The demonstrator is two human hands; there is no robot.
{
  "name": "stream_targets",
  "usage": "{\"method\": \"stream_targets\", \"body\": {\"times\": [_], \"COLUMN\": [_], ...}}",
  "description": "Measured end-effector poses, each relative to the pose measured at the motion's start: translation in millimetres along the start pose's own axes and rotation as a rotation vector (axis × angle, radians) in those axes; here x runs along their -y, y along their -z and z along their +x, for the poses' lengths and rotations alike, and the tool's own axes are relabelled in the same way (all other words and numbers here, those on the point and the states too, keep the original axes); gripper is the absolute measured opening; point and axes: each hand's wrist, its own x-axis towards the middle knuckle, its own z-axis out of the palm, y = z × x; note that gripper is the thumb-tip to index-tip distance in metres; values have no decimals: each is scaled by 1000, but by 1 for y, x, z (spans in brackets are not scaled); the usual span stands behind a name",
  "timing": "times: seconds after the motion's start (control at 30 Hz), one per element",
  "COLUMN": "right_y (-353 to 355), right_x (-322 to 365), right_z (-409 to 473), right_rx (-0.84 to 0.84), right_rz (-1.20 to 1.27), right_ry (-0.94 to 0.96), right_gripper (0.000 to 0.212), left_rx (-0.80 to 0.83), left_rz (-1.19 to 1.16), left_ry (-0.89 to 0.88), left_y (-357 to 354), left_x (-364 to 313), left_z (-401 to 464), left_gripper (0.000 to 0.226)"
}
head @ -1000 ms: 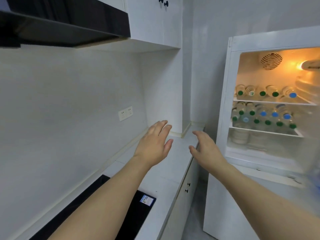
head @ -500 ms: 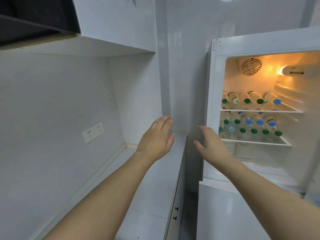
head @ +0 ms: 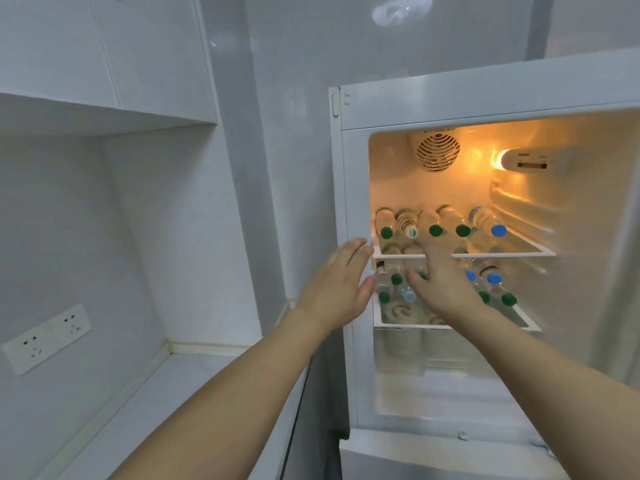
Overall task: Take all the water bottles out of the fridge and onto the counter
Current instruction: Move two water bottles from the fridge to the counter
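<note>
Green- and blue-capped water bottles lie on two fridge shelves. Right hand, fingers spread and empty, reaches before the lower row; left hand hovers flat at the fridge's edge.

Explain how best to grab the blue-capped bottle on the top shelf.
Probably by the neck, just behind the cap, coming straight in from the front. The blue-capped bottle lies on its side, cap toward the opening, rightmost in its row, with room on its right.

Fridge: open, lit inside.
Water bottles: lying capped-end out on two shelves.
Left hand: fingers straight, at fridge edge.
Right hand: before lower shelf.
</note>
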Motion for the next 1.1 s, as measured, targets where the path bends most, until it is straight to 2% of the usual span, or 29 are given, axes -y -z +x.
{"method": "stream_targets", "body": {"times": [0.27,0.43,0.53,0.77,0.9,1.1], "right_y": [46,60,61,39,27,18], "right_x": [-110,-170,-197,-252,-273,-302], "right_z": [87,140,167,215,236,257], "right_rx": [-80,-145,-128,0,26,-23], "right_rz": [-51,-19,-37,-189,-277,-303], "right_ry": [-131,-253,-292,-451,-474,-489], "right_gripper": [54,49,50,74,77,73], "left_rx": [6,39,95,257,349,269], "left_rz": [-52,-14,43,201,271,286], "left_ry": [-141,-197,-196,-156,-144,-118], "left_y": [-80,-125,-151,-212,-247,-286], "left_x": [-33,-47,-48,-50,-45,-44], "left_z": [123,189,220,278,297,322], "left_gripper": [49,51,54,58,64,55]}}
